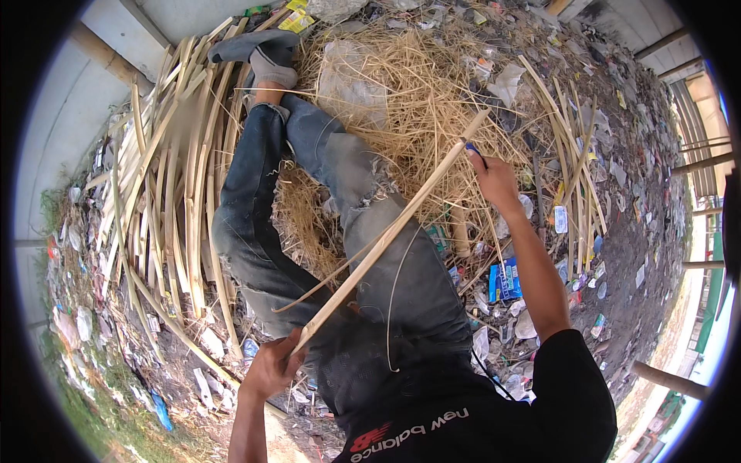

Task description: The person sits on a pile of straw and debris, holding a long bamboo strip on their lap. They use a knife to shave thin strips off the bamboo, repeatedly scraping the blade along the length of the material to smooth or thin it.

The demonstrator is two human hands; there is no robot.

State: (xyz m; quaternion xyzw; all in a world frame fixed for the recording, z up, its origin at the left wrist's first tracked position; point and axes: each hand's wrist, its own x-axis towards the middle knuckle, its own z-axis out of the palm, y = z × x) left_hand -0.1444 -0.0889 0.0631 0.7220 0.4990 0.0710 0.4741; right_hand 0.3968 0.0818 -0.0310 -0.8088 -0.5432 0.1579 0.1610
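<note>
A long pale bamboo strip [405, 219] slants across my lap, its far end up to the right. My left hand [272, 364] is closed round its near end, by my hip. In my right hand [495, 184] is a knife [475, 153] with a blue handle, mostly covered by my fingers. Its blade meets the strip a little short of the far end. One thin curled shaving [392, 309] hangs over my thigh, and another thin sliver [324, 281] runs beside the strip.
Many split bamboo strips [166, 193] lie in a heap left of my legs. Straw-like shavings [424, 92] are piled between and beyond my legs. More strips [575, 154] rest at the right. Litter, including a blue packet [505, 281], covers the ground. A pale wall [65, 131] stands at the left.
</note>
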